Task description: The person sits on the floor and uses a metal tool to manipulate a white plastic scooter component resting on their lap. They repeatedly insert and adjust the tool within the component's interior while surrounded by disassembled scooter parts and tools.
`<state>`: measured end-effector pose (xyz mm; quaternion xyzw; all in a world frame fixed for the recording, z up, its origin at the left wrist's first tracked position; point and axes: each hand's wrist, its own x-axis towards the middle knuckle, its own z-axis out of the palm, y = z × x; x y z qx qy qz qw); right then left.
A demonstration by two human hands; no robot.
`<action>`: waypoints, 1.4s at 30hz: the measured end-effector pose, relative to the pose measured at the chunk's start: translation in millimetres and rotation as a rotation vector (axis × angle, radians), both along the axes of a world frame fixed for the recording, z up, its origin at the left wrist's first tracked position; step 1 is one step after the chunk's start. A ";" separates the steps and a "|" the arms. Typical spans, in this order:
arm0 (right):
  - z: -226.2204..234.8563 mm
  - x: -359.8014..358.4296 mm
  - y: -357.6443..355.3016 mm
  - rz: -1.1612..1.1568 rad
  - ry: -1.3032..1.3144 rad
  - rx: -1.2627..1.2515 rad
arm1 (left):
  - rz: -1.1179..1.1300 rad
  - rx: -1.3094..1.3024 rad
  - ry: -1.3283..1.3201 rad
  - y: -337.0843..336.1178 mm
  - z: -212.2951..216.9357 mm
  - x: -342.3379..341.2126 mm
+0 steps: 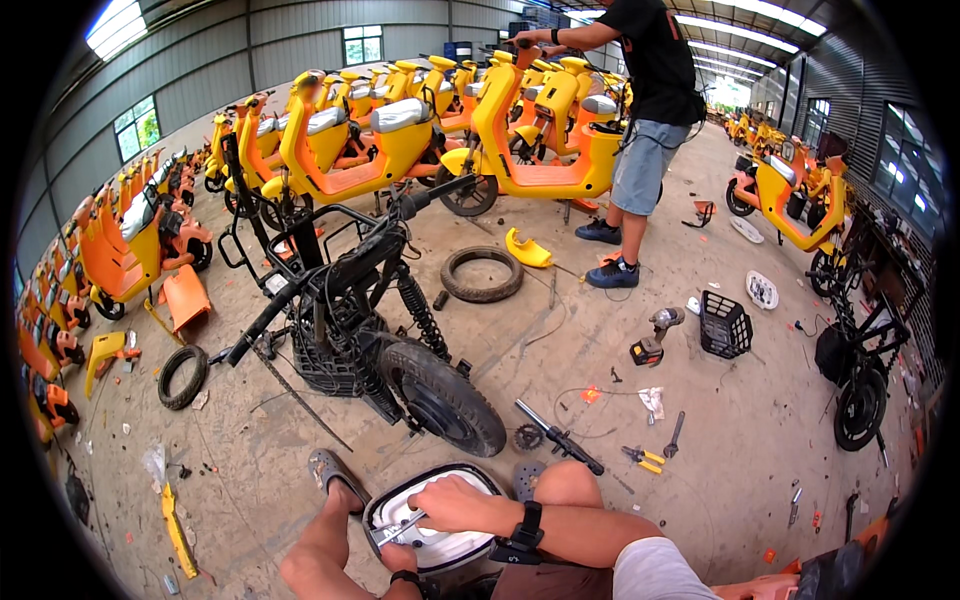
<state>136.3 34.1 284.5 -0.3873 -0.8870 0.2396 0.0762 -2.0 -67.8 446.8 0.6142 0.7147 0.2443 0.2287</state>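
A white oval shell with a black rim (470, 553), like the underside of a scooter seat, lies tilted between my legs. Over it, my right hand (452, 502) comes across from the right and grips one end of a flat silver metal piece (392, 530). My left hand (400, 560) is closed at the lower side of that same piece, its fingers partly hidden. Just beyond my feet stands a stripped black scooter frame (345, 290) with a wheel (440, 395) turned toward me.
Tools lie to the right: a cordless drill (656, 337), yellow-handled pliers (645, 458) and a wrench (675, 435). A black shock absorber (562, 437), a loose tyre (482, 274) and a black basket (725, 325) are on the floor. Another person (650, 110) stands by a yellow scooter (550, 165).
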 end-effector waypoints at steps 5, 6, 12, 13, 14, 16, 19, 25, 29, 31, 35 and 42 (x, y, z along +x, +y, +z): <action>0.4 0.7 -0.7 -0.008 0.005 -0.005 | 0.004 -0.031 0.009 -0.9 9.7 4.8; -0.3 0.7 -0.9 -0.007 0.008 -0.007 | 0.006 -0.052 0.021 -1.3 10.1 6.0; -5.2 1.4 0.2 -0.009 0.026 0.005 | 0.005 -0.061 0.005 -0.9 11.4 8.7; -5.4 1.4 0.1 -0.010 0.024 0.006 | 0.011 -0.066 -0.003 -1.1 13.5 10.4; -5.2 1.2 -0.1 -0.010 0.021 0.007 | 0.011 -0.071 -0.004 -0.5 16.4 11.2; -4.2 0.7 -0.9 -0.028 0.026 0.005 | 0.018 -0.085 -0.015 -1.2 21.1 14.5; -2.4 -0.2 -2.3 -0.062 0.040 -0.002 | 0.044 -0.137 -0.046 -1.8 4.7 8.6; -3.7 -0.1 -1.5 -0.049 0.031 0.011 | 0.226 -0.198 -0.134 27.4 -259.3 -55.8; -3.9 0.5 -0.9 -0.021 0.015 0.011 | 0.400 0.043 -0.024 47.7 -502.6 -79.5; -3.4 0.5 -1.8 -0.032 0.024 0.012 | 0.400 0.121 0.005 46.5 -558.8 -91.9; -3.6 -0.3 -2.4 -0.053 0.039 0.026 | 0.436 0.058 -0.005 39.0 -550.6 -91.5; -6.9 1.4 0.0 -0.018 0.006 0.008 | 0.392 -0.347 0.203 36.7 -507.2 -82.5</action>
